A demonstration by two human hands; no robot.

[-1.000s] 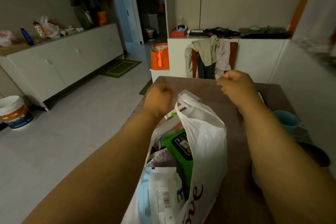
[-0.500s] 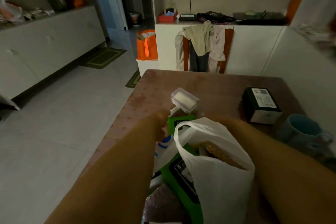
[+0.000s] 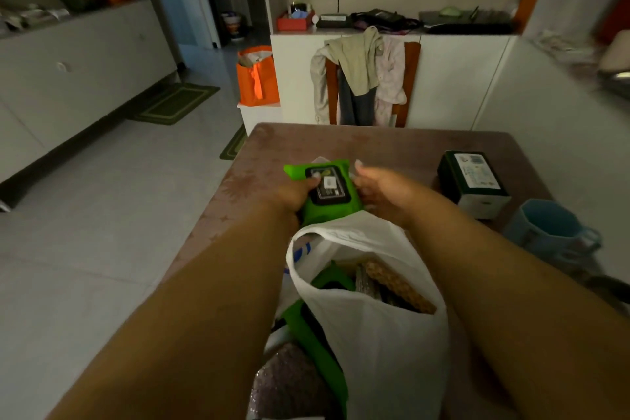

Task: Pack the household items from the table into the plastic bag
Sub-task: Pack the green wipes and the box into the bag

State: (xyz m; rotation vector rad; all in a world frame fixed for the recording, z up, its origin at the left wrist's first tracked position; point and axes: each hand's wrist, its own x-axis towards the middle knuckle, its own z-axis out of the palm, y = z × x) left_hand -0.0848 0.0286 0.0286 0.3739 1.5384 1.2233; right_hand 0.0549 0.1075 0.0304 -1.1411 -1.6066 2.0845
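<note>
two bare forearms, no sleeves, hands: left (image 3: pixel 296 193), right (image 3: pixel 381 193), light-tipped nails

The brown counter (image 3: pixel 392 143) has a white plastic bag (image 3: pixel 385 334) standing on it near the front, a dark green box (image 3: pixel 472 182) on the right side, and a blue cup (image 3: pixel 549 232) just beside that box.

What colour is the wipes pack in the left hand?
Bright green with a black lid, in the head view: wipes pack, left hand.
</note>
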